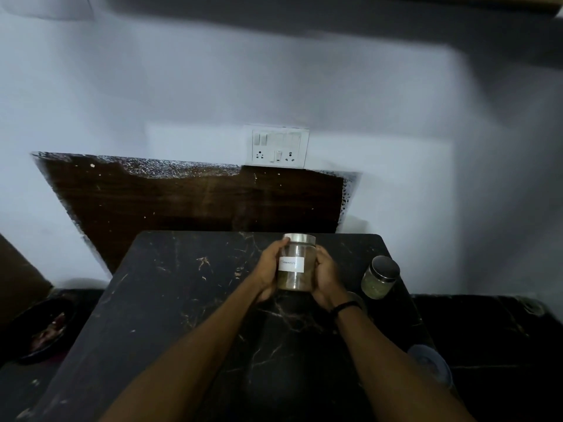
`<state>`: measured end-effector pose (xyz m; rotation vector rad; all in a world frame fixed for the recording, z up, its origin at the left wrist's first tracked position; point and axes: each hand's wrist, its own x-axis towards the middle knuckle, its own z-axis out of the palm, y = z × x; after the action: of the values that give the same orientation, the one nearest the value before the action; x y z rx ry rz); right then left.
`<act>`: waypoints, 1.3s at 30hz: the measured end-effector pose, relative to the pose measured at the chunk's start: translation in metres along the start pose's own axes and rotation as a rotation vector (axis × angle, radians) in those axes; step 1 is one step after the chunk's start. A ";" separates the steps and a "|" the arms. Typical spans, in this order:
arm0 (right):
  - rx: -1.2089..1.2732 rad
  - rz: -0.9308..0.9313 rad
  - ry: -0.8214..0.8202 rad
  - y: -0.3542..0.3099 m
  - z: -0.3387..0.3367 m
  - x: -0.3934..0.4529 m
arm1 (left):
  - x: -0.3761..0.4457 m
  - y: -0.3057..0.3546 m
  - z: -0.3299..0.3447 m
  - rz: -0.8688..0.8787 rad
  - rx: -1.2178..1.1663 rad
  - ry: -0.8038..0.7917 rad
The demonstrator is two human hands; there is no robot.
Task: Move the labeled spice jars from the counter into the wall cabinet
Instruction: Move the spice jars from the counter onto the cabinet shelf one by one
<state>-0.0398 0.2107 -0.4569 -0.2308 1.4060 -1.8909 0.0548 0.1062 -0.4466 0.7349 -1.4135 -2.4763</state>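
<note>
A clear spice jar [297, 263] with a steel lid and a white handwritten label is held upright between both my hands above the black marble counter [182, 300]. My left hand [268, 269] wraps its left side and my right hand [327, 278] cups its right side. Brownish-green spice fills its lower part. A second jar [380, 277] with a steel lid and greenish contents stands on the counter to the right, apart from my hands; no label shows on it from here. The wall cabinet's underside [457, 3] shows only as a dim edge at the top.
A white switch and socket panel [279, 146] sits on the wall behind, above a dark wooden board [182, 202]. A dark bowl with reddish contents [45, 330] lies low at the left. A round bluish-rimmed container [432, 363] is partly hidden behind my right forearm.
</note>
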 end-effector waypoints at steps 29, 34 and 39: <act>-0.010 -0.767 -0.252 -0.355 0.141 -0.052 | -0.070 0.341 0.173 0.758 0.194 -0.083; 0.030 -0.864 -0.186 -0.379 0.155 -0.051 | -0.072 0.371 0.188 0.847 0.134 0.042; -0.080 -1.060 0.010 -0.414 0.174 -0.047 | -0.069 0.407 0.207 1.043 0.208 0.247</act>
<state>-0.1013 0.1577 -0.0133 -1.1936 1.4928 -2.6290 -0.0209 0.0755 0.0081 0.1998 -1.4383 -1.4083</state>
